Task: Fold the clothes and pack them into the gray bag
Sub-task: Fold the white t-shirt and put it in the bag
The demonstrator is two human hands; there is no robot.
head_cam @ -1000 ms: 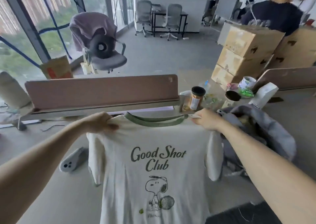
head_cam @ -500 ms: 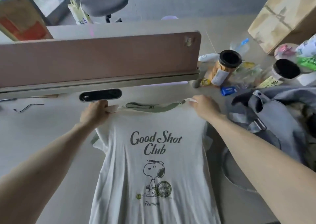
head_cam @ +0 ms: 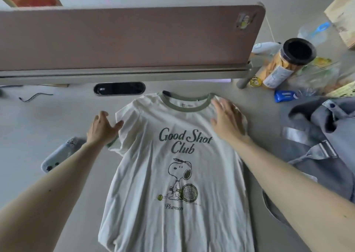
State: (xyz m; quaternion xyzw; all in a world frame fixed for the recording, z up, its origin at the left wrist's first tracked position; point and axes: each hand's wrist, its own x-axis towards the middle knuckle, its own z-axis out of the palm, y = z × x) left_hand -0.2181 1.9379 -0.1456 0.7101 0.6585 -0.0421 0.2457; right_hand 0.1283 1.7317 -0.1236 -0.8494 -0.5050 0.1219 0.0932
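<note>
A cream T-shirt (head_cam: 172,223) with a green collar and a "Good Shot Club" print lies flat, face up, on the desk in front of me. My left hand (head_cam: 100,127) rests open beside its left sleeve, thumb touching the sleeve edge. My right hand (head_cam: 227,120) lies flat and open on the shirt's right shoulder. The gray bag (head_cam: 317,146) sits crumpled at the right, its mouth open, just past my right forearm.
A brown desk divider (head_cam: 124,38) stands behind the shirt, with a black cable slot (head_cam: 119,89) under it. A phone (head_cam: 59,154) lies at the left. A jar with a black lid (head_cam: 284,63), a blue packet (head_cam: 286,95) and wrappers crowd the back right.
Both hands held the shirt up by its shoulders, lowered it onto the desk, and have let go. They now rest open at its sleeve and shoulder.
</note>
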